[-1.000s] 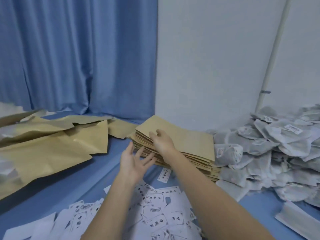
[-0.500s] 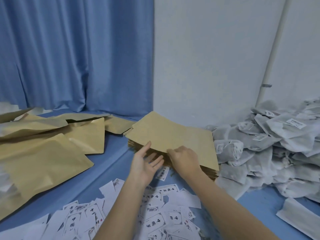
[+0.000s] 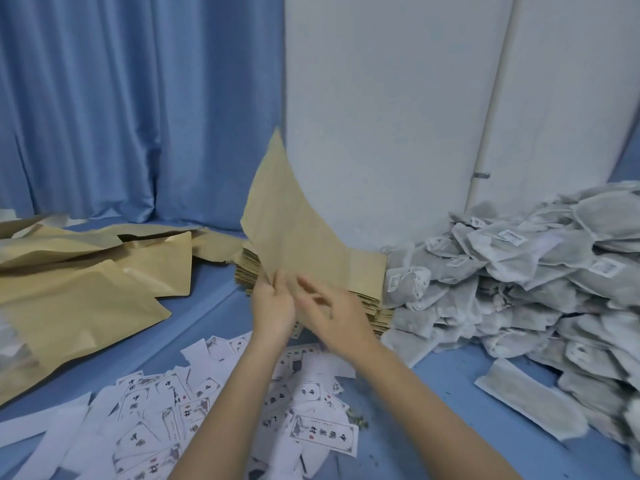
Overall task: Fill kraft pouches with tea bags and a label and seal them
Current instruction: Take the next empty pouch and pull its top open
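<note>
Lifted since half-second ago: flat tan kraft paper pouch (image 3: 294, 233), then lying on stack, now upright, far corner raised. Left hand (image 3: 272, 308) pinches its near edge; right hand (image 3: 334, 315) alongside, blurred, grip cannot tell. Hands close together. Stack of flat kraft pouches (image 3: 367, 296) just beyond hands. Grey mesh tea bags (image 3: 519, 271) heaped right of hands; white printed labels (image 3: 194, 403) scattered beneath forearms; loose kraft pouches (image 3: 86, 282) left. Blue table (image 3: 433, 393), blue curtain (image 3: 121, 98), white wall (image 3: 381, 116).

One flat kraft pouch (image 3: 294, 233) stands lifted at frame centre, corner pointing up, above the stack of pouches (image 3: 363, 299). Grey tea bags (image 3: 536, 271) heap at right; white printed labels (image 3: 166, 410) scatter at the lower left
</note>
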The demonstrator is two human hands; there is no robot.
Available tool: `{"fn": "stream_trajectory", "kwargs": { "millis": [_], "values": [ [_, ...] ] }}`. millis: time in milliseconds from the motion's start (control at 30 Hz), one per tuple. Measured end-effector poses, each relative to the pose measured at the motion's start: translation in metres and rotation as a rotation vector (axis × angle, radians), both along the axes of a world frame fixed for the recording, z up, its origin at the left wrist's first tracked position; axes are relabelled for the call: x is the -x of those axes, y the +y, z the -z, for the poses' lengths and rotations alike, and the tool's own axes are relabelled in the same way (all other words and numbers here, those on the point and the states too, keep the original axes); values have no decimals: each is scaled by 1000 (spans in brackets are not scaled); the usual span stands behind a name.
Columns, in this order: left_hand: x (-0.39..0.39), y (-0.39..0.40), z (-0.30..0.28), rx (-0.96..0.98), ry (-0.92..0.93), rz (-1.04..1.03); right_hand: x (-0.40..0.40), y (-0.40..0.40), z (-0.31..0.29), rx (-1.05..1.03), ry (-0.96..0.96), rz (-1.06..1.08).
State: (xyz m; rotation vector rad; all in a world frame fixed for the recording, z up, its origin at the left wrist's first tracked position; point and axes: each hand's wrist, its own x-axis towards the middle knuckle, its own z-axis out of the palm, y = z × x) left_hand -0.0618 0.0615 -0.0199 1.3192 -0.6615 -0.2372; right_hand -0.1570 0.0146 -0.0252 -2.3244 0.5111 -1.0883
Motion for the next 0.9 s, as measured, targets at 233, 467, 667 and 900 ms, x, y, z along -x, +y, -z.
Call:
{"fn": "stream_trajectory", "kwargs": {
  "millis": [233, 467, 667, 900],
  "values": [
    [34, 31, -19, -77, -907, -194, 54, 15, -80, -968, -670, -404],
    [42, 35, -3, -464, -1196, -220, 90, -6, -65, -934, -753, 51],
    [53, 32, 10, -827, -793, 500, 95, -20, -31, -1097, -670, 148],
    [92, 7, -12, -248, -178, 429, 107, -18, -22, -1120, -534, 80]
  ]
}}
